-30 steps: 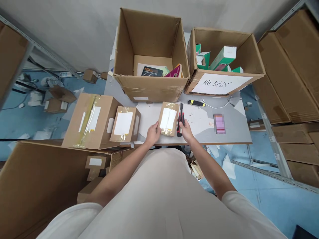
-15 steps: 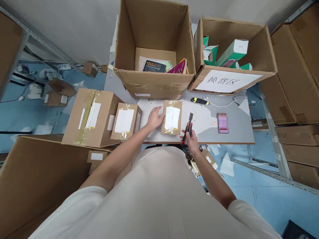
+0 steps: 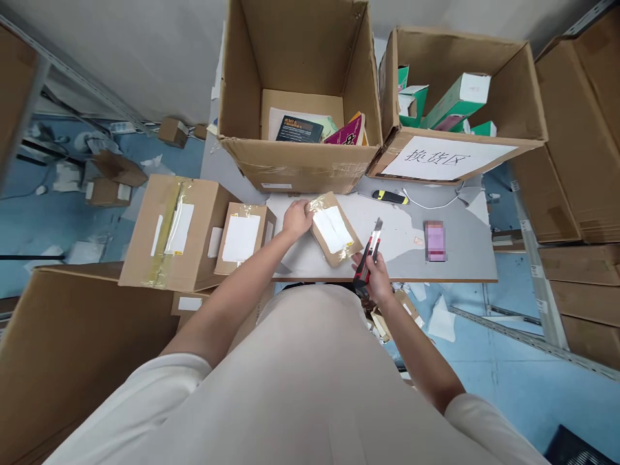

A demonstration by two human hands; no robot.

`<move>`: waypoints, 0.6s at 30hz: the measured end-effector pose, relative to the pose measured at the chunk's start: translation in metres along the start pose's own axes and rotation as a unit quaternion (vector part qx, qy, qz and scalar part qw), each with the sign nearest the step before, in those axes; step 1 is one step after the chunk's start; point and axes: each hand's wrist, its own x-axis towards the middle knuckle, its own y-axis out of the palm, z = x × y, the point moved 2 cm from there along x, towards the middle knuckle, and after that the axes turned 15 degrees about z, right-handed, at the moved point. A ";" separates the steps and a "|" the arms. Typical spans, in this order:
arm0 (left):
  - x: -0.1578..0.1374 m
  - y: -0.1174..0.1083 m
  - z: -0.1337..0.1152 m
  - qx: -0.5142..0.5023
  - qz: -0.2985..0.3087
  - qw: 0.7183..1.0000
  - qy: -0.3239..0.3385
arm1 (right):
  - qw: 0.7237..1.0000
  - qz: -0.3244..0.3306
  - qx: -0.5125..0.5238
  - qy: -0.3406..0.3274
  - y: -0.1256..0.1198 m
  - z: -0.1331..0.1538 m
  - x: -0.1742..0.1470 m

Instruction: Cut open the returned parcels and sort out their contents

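The parcel lies between the two hands, over the near part of the table and turned askew, its white label facing up. The left hand grasps it at the far left corner, fingers closed on the edge. The right hand is wrapped around the red cutter, whose blade points away from the person. The parcel's near right corner comes just beside the right hand's fingers; whether they touch, I cannot tell. Nor can I tell if the parcel is fully resting on the table. Left of the left forearm stands a small box, with a bigger box beyond it. A yellow cutter lies farther back, right of the parcel.
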 end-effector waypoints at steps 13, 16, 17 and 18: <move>-0.090 0.017 0.006 0.004 -0.053 0.998 -0.028 | 0.983 0.045 -0.169 -0.048 -0.036 0.052 0.077; -0.068 0.013 -0.006 0.119 0.049 0.988 0.082 | 0.970 0.076 -0.232 -0.001 -0.054 0.052 0.056; -0.063 0.013 -0.009 0.145 0.082 0.981 0.102 | 0.966 0.091 -0.241 0.016 -0.058 0.051 0.049; -0.059 0.014 -0.011 0.165 0.108 0.974 0.112 | 0.963 0.104 -0.246 0.030 -0.062 0.049 0.044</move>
